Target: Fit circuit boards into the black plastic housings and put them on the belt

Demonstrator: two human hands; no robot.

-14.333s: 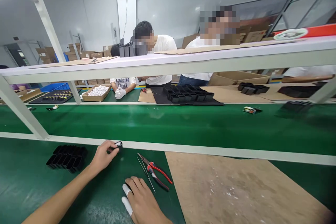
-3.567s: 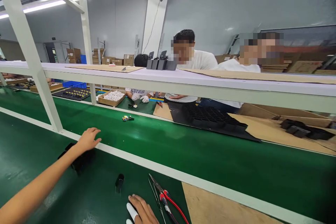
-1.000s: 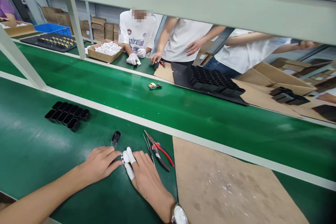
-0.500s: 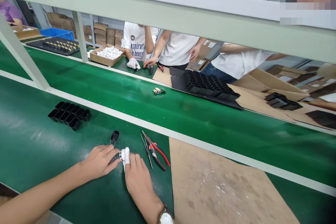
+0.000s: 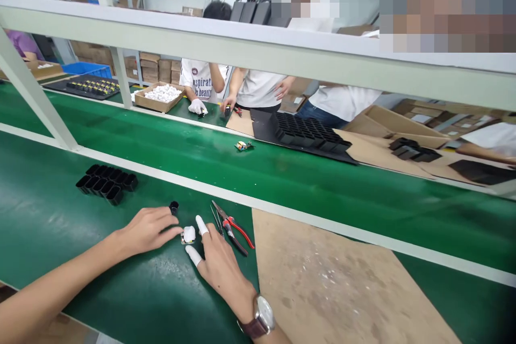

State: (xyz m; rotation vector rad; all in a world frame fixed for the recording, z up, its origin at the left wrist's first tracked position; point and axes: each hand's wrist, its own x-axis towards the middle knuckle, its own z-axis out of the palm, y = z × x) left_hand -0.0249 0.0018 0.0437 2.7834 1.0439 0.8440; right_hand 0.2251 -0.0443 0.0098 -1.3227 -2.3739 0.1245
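Observation:
A small white part with a circuit board (image 5: 188, 235) lies on the green table between my hands. My left hand (image 5: 152, 230) is beside it, thumb near its left edge and fingers apart, touching or close to a black cup (image 5: 174, 207). White finger covers are on the thumb and index finger of my right hand (image 5: 215, 258), which is spread open just right of the part and holds nothing. Red-handled pliers (image 5: 234, 228) and tweezers (image 5: 217, 219) lie beyond my right hand.
Several black cups (image 5: 107, 183) stand at the left. Brown cardboard (image 5: 322, 274) covers the table at the right. A pale rail (image 5: 169, 178) borders the green belt (image 5: 193, 145), which bears a circuit board (image 5: 243, 145). People work across it, near a box of white parts (image 5: 161, 98).
My right hand has let go of the white part and opened around its right side. My left hand has released it too and moved up toward the black cup. The camera view has shifted.

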